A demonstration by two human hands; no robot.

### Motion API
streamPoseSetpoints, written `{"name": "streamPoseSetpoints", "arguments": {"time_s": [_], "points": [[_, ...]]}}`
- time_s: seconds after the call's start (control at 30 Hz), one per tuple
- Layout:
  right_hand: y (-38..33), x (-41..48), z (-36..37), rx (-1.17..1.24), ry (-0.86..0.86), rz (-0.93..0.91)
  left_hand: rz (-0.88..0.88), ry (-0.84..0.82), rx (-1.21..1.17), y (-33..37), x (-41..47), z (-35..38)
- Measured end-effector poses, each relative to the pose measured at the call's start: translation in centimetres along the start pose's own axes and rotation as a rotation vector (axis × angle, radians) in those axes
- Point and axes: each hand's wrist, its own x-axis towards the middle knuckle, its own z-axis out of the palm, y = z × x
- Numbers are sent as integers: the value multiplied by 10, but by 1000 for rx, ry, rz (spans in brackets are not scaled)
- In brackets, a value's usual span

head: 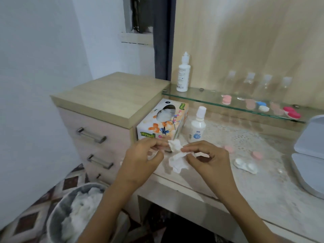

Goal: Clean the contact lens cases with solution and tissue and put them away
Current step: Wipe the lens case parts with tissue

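The pale tabletop [263, 190] ran along a wood-grain wall, with a drawer unit [108, 95] at its left end and a grey bin [52, 218] of crumpled white paper on the floor below. A grey lidded box [308, 137] stood open at the right edge. A flowered tissue box [157, 127] sat against the drawer unit, under the left end of a glass shelf [210, 100]. The left hand [140, 162] and right hand [212, 160] were over the tabletop's front edge, both with fingers curled. The left pinched the top end of a tissue [177, 160] between thumb and fingertips, and the right gripped its middle, so the tissue was bunched and twisted between them with its tail hanging loose. Whether anything lay wrapped inside could not be told. A small solution bottle [197, 127] stood capped just beside the tissue box, and a taller bottle [183, 74] stood on the shelf's left end. A white case [245, 165] lay on the tabletop right of the right hand, near two pink caps [228, 148] lying apart from it. On the shelf lay a pink case [226, 99], a blue-and-white case [262, 106] and a red case [292, 114], in front of blurred clear bottles [249, 83].
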Motion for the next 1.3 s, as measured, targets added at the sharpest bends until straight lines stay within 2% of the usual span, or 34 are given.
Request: {"name": "streamPoseSetpoints", "arguments": {"time_s": [0.17,0.3,0.43,0.57,0.7,1.0,1.1,1.23,1.3], "points": [[-11,1,68,37,-144,15,-79,113,85,-41,-25,-56],[-17,-1,126,4,-252,-33,-235,166,122,-77,-51,-99],[-13,-13,187,0,-350,11,-337,197,156,-118,-82,-128],[9,-28,243,-36,-428,104,-440,166,229,-155,-109,-144],[44,-45,290,-173,-507,194,-545,133,261,-190,-133,-147],[106,-84,341,-398,-785,381,-721,-6,282,-246,-164,-131],[127,-93,344,-260,-880,529,-740,-7,269,-251,-171,-127],[136,-92,335,-10,-834,667,-766,-18,259,-257,-176,-125],[140,-90,331,36,-801,711,-782,-25,255,-259,-178,-125]]}}
